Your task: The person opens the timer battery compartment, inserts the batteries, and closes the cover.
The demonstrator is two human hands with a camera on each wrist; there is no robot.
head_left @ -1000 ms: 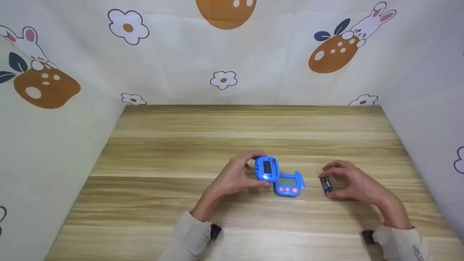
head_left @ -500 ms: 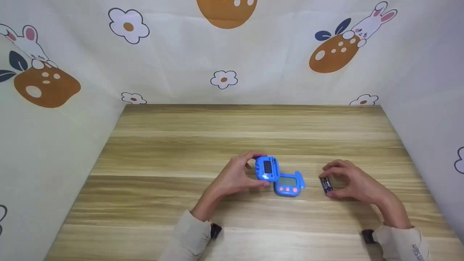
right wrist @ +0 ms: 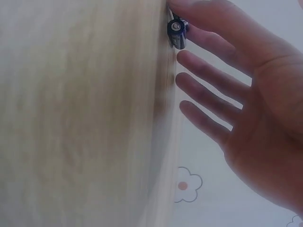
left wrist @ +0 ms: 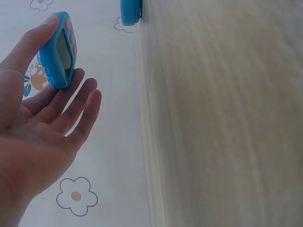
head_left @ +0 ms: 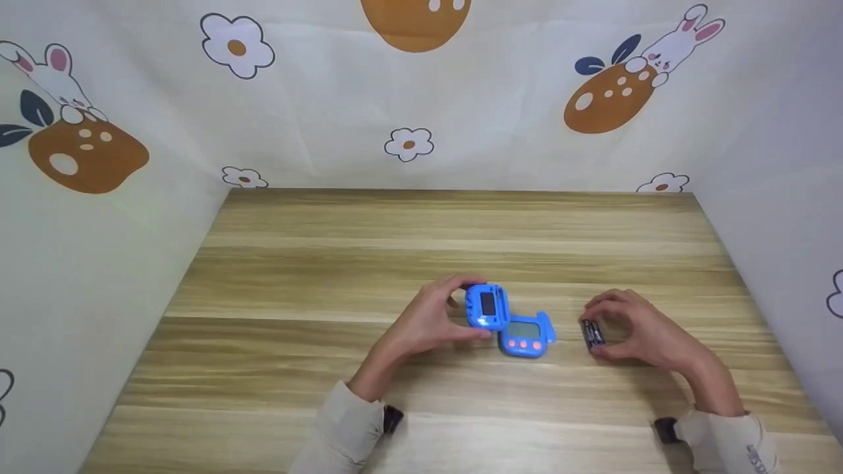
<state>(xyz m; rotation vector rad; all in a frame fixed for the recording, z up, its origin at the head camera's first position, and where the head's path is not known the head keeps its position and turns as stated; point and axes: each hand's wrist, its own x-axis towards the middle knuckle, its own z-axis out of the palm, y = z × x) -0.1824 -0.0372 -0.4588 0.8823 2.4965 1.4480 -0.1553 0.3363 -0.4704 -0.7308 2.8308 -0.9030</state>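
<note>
My left hand (head_left: 425,319) holds a small blue digital timer (head_left: 486,307) between thumb and fingers, its back turned up with a recessed slot along one side. In the left wrist view the same timer (left wrist: 60,52) shows a grey screen and pink-orange buttons, and it is tilted above the table. Just beside and partly under it, a second blue timer (head_left: 522,339) lies screen up on the table. A narrow blue piece (head_left: 546,328) sits at its right edge. My right hand (head_left: 642,332) pinches a pair of small dark batteries (head_left: 593,336), low over or on the table; contact is unclear.
The wood-grain table (head_left: 369,250) runs back to a pale patterned cloth (head_left: 316,118), which also hangs along both sides. A black wrist strap part (head_left: 392,419) shows by the left sleeve and another black part (head_left: 666,430) by the right.
The head view has shifted very slightly. Both hands keep their grips, and the batteries have turned a little between the right fingers; the timers stay where they were.
</note>
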